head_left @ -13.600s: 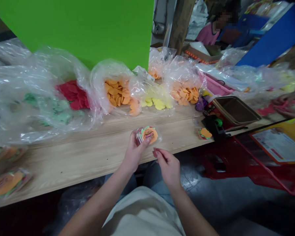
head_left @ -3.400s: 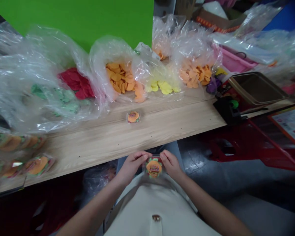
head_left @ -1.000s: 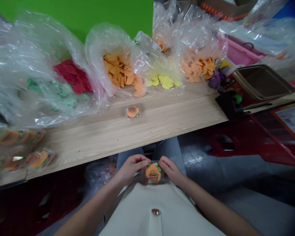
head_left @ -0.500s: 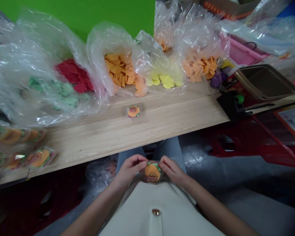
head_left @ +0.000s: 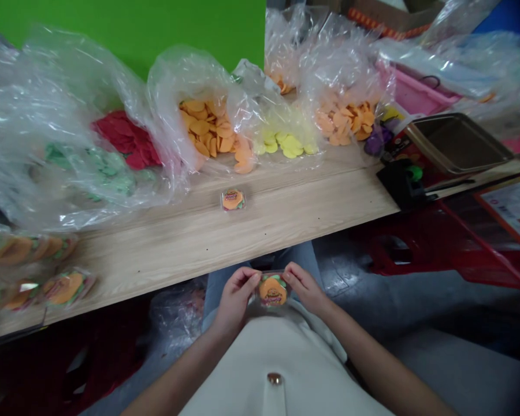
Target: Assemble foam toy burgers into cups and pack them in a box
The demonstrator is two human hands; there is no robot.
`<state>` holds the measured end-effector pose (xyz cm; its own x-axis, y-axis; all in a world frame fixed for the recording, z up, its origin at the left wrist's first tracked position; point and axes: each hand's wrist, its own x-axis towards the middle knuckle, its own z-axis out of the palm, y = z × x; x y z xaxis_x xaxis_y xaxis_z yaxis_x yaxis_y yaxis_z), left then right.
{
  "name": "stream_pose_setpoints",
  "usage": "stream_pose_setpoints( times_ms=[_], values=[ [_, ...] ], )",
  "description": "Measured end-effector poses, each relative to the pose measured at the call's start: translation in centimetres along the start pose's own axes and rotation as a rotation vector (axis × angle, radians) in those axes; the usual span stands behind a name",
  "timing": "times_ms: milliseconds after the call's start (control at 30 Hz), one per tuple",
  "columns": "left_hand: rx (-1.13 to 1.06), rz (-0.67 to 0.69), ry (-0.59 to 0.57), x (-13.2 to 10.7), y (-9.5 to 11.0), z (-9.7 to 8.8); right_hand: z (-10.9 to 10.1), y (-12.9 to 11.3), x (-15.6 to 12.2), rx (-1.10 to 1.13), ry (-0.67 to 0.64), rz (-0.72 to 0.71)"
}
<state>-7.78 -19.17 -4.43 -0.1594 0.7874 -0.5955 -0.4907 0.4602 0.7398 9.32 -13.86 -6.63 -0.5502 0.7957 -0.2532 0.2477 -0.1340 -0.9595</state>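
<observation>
- Your left hand and right hand pinch the clear packet by opposite edges with the fingertips, hands apart, at 6 o'clock just above your cream top, off the counter.
- Holding only the edges seems to keep the orange burger-shaped front uncovered and facing you.
- A matching packet lies at 12 o'clock on the counter, just below the bag of orange foam discs.
- More packets sit at 9 o'clock.
- Versus half a second back: same two-handed pinch, packet rides slightly higher.
</observation>
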Motion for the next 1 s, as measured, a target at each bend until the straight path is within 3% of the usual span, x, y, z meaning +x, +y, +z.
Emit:
stream_pose_setpoints(
  times_ms=[100, 167, 233, 400, 600, 767, 900, 1000],
  values=[
    [-0.059, -0.011, -0.029, -0.4, -0.5, -0.3, -0.5, -0.8, -0.1, -0.019, -0.055, 0.032],
    [0.017, -0.055, -0.111, -0.8, 0.0, -0.9, -0.5, -1.3, -0.6, -0.030, -0.110, 0.048],
    [0.214, -0.036, -0.219, -1.0, 1.4, -1.5, -0.4, -1.7, -0.9, -0.053, -0.154, 0.026],
    [0.766, 0.203, -0.447, -0.1, 4.9, -1.5, 0.6, -2.3, -0.8, -0.213, -0.241, -0.110],
    [0.671, 0.108, -0.374, 0.2, 4.8, -1.5, 1.5, -2.2, -0.6, -0.303, -0.235, -0.108],
    [0.799, 0.133, -0.476, 0.3, 5.3, -1.6, 1.8, -2.1, -0.3, -0.351, -0.256, -0.218],
    [0.743, 0.122, -0.382, 0.6, 5.2, -1.1, 1.9, -1.7, -0.2, -0.299, -0.216, -0.195],
    [0.630, 0.039, -0.359, 0.9, 5.1, -1.1, 2.1, -1.3, -0.1, -0.198, -0.162, -0.157]
  ],
)
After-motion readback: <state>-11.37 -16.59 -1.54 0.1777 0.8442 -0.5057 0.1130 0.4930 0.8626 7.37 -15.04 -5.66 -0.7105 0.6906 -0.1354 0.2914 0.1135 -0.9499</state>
